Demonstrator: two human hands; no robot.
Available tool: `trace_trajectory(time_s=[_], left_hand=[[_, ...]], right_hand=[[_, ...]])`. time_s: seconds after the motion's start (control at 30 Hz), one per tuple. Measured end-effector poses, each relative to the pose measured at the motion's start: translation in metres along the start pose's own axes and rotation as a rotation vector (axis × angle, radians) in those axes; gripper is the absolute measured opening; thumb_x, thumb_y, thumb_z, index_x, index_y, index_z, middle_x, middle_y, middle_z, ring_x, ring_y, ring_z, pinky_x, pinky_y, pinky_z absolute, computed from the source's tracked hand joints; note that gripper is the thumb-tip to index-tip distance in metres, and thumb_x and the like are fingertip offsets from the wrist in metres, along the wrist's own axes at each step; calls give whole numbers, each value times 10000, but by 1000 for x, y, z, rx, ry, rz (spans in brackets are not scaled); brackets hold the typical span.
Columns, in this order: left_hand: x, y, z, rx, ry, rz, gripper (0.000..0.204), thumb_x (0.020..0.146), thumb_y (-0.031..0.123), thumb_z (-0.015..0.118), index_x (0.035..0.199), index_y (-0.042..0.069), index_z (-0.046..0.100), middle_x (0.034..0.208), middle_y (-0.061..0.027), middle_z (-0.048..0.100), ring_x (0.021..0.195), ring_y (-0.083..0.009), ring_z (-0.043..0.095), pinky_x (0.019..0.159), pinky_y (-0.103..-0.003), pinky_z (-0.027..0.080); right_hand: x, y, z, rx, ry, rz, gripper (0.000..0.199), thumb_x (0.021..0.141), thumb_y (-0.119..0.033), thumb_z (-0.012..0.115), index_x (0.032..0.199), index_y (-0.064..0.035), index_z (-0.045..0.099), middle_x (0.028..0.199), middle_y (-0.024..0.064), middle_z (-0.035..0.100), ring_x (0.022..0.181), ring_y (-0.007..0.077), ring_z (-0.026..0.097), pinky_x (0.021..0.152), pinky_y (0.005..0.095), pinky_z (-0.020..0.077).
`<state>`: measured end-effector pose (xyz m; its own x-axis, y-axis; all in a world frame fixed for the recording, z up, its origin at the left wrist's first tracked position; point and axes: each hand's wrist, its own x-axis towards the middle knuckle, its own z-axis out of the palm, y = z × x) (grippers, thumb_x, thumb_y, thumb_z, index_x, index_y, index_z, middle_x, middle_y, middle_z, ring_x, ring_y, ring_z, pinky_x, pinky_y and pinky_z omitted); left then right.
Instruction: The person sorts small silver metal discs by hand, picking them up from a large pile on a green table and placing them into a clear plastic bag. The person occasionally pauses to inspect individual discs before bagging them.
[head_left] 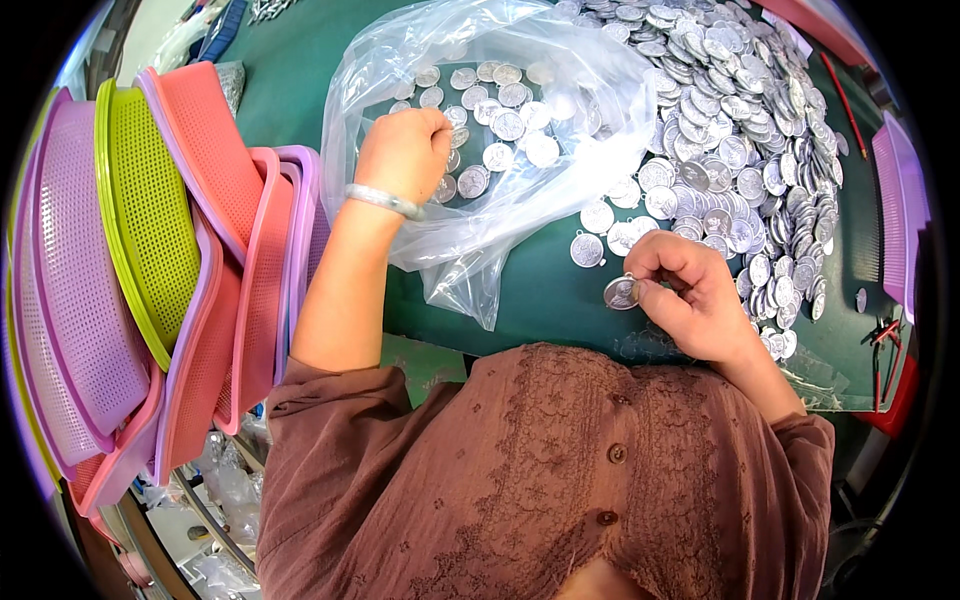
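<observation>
Between the thumb and forefinger of my right hand (pixel 690 290) is a round silver medallion (pixel 620 292), held tilted above the near part of the table. My left hand (pixel 402 152), a pale bangle (pixel 385 201) on its wrist, is over the clear plastic bag (pixel 480 225) with its fingers curled closed; whatever they hold is hidden. Several silver medallions lie spread in the bag area beside that hand. A large heap of similar medallions (pixel 735 150) covers the table's right side, and a few loose ones (pixel 588 250) lie between heap and bag.
Stacked plastic baskets, purple, lime green (pixel 150 210) and pink (pixel 205 150), crowd the left side. The green table (pixel 430 300) ends just in front of me. Red-handled pliers (pixel 882 350), a red pen-like stick (pixel 843 100) and a purple basket (pixel 900 215) are at the right edge.
</observation>
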<state>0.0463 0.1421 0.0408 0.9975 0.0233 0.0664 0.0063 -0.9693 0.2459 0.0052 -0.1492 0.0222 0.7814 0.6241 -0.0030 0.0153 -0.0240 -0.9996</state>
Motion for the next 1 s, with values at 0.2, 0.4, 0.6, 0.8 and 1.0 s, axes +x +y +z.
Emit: trace_trajectory(time_s=[0.2,0.4,0.6,0.8,1.0], left_hand=[[-11,-9,0,8,-168,208,100,721,74,612,801,20,638,775,-142,604,694,-272,593,633,-328,464],[-16,18,-17,68,-314,67,210,669,202,679,764,20,634,781,-142,605,720,-283,595,643,-359,459],[-16,22,-14,228,-382,71,238,665,248,669,766,34,643,813,-122,631,741,-292,602,624,-379,456],[-12,6,-19,231,-221,175,143,745,157,567,772,44,650,800,-101,611,816,-301,561,737,-418,417],[-12,-7,-8,347,-24,138,128,760,96,540,801,39,648,859,-115,592,872,-315,532,769,-426,404]], right_hand=[[0,0,1,10,4,5,24,727,13,525,730,-6,511,678,8,486,603,73,454,556,217,374],[-1,2,0,2,8,8,26,725,14,524,724,-8,509,674,8,484,598,75,452,548,218,373],[0,2,0,-13,9,-23,26,717,14,517,719,-8,506,660,12,471,585,80,441,532,225,365],[0,2,0,-32,10,-42,27,711,15,517,713,-5,498,657,16,466,580,84,437,528,228,363],[0,1,1,-24,21,-38,27,710,13,519,709,-1,496,655,22,464,583,90,438,538,235,368]])
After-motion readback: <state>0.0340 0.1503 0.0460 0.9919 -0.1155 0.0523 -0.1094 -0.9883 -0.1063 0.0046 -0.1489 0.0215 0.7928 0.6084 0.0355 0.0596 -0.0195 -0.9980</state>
